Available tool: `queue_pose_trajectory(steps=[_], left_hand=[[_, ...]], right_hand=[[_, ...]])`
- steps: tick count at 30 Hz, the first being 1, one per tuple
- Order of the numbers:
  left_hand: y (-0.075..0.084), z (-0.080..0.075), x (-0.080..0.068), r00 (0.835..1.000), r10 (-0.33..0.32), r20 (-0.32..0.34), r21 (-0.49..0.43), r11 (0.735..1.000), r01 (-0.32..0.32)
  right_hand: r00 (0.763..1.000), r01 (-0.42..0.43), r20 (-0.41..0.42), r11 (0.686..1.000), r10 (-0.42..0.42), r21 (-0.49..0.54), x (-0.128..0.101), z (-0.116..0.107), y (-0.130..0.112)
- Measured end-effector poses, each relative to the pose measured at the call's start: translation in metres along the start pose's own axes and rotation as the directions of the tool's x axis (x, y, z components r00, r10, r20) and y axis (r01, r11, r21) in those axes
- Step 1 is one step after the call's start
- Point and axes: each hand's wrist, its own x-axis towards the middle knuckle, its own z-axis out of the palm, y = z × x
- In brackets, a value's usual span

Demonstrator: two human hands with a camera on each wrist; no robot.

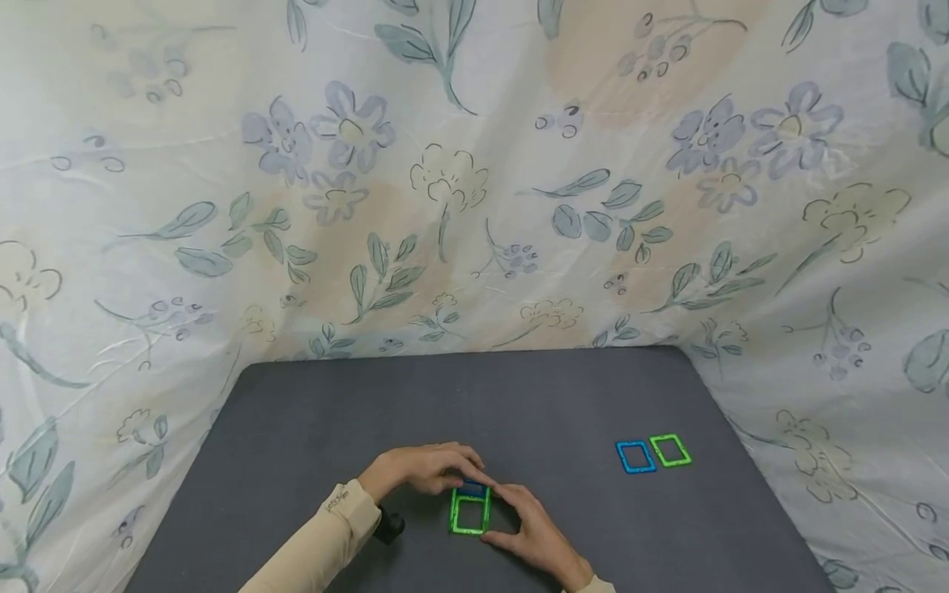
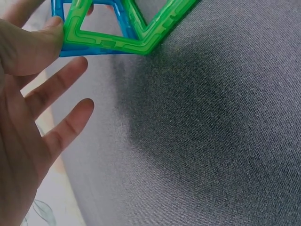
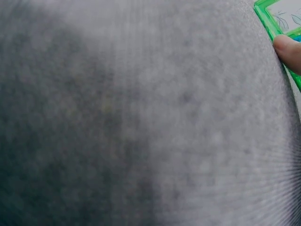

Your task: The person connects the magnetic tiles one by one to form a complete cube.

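Where the two hands meet, near the front edge of the grey table [image 1: 311, 412], sits a small build of magnetic frames: a green frame [image 1: 470, 513] facing up with a blue frame [image 1: 472, 487] joined at its far edge. In the left wrist view the green frame [image 2: 117, 35] and blue frame [image 2: 75, 28] stand at angles to each other, so the pieces are partly raised off the cloth rather than lying flat.

The left hand [image 1: 423, 469] reaches in from the left of the build, wrist low, knuckles up, fingers curved over the blue frame's far side. Its wrist camera shows the thumb [image 2: 33, 47] pressed to the corner of the frames, the other fingers spread and relaxed below; a light pinch on the build.

The right hand [image 1: 535, 535] comes from the right of the build, fingers extended along the green frame's near right edge. One fingertip [image 3: 288, 51] touches the frame's rim; whether it grips or only steadies cannot be told.

Well to the right of the build, a loose blue frame [image 1: 635, 457] and a loose green frame [image 1: 670, 450] lie flat, side by side. Floral cloth [image 1: 474, 181] hangs behind the table.
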Motion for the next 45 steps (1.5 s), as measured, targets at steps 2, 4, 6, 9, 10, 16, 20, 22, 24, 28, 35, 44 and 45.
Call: queue_pose_trajectory(steps=[2,4,6,9,10,16,20,22,24,28,35,44,45], left_hand=[[0.000,0.000,0.000,1.000,-0.005,-0.006,-0.006,1.000,0.005],[0.000,0.000,-0.001,1.000,-0.014,-0.007,-0.011,1.000,0.014],[0.000,0.000,-0.002,1.000,-0.025,-0.007,-0.016,1.000,0.024],[0.000,0.000,-0.003,0.999,-0.033,-0.006,-0.017,0.999,0.033],[-0.001,0.001,-0.004,0.999,-0.039,-0.009,-0.015,0.999,0.039],[-0.005,0.006,-0.008,0.997,-0.043,-0.062,-0.031,0.999,0.041],[-0.007,0.013,-0.011,0.991,-0.019,-0.136,-0.050,0.999,0.012],[-0.008,0.017,-0.013,0.984,-0.013,-0.179,-0.040,0.999,0.006],[-0.008,0.020,-0.014,0.974,-0.003,-0.227,-0.020,1.000,-0.001],[-0.009,0.028,-0.016,0.946,-0.008,-0.325,0.020,1.000,0.016],[-0.005,0.039,-0.018,0.887,-0.053,-0.459,0.034,0.996,0.077],[0.005,0.043,-0.013,0.877,-0.066,-0.475,0.083,0.989,0.120],[0.005,0.042,-0.013,0.884,-0.075,-0.462,0.078,0.989,0.125]], right_hand=[[1.000,0.002,-0.001,1.000,-0.002,-0.004,0.001,0.000,0.000],[1.000,0.004,0.008,1.000,-0.004,-0.005,0.001,-0.001,-0.001],[1.000,0.002,0.024,1.000,-0.002,-0.010,0.002,-0.003,-0.002],[0.999,-0.002,0.036,1.000,0.002,-0.010,0.001,-0.006,-0.001],[0.999,0.000,0.033,1.000,0.000,-0.017,0.001,-0.007,-0.001],[0.996,0.044,-0.067,0.995,-0.050,-0.093,-0.004,-0.013,0.005],[0.992,0.010,-0.125,0.994,-0.023,-0.105,-0.009,-0.018,0.011],[0.990,-0.022,-0.138,0.995,0.008,-0.099,-0.011,-0.021,0.012],[0.988,-0.051,-0.149,0.994,0.037,-0.095,-0.013,-0.024,0.012],[0.981,-0.073,-0.185,0.992,0.052,-0.105,-0.016,-0.027,0.011],[0.974,-0.042,-0.228,0.992,0.013,-0.121,-0.015,-0.024,-0.002],[0.978,-0.156,-0.158,0.978,0.134,-0.138,-0.011,-0.013,-0.017],[0.978,-0.164,-0.157,0.975,0.140,-0.152,-0.011,-0.012,-0.018]])
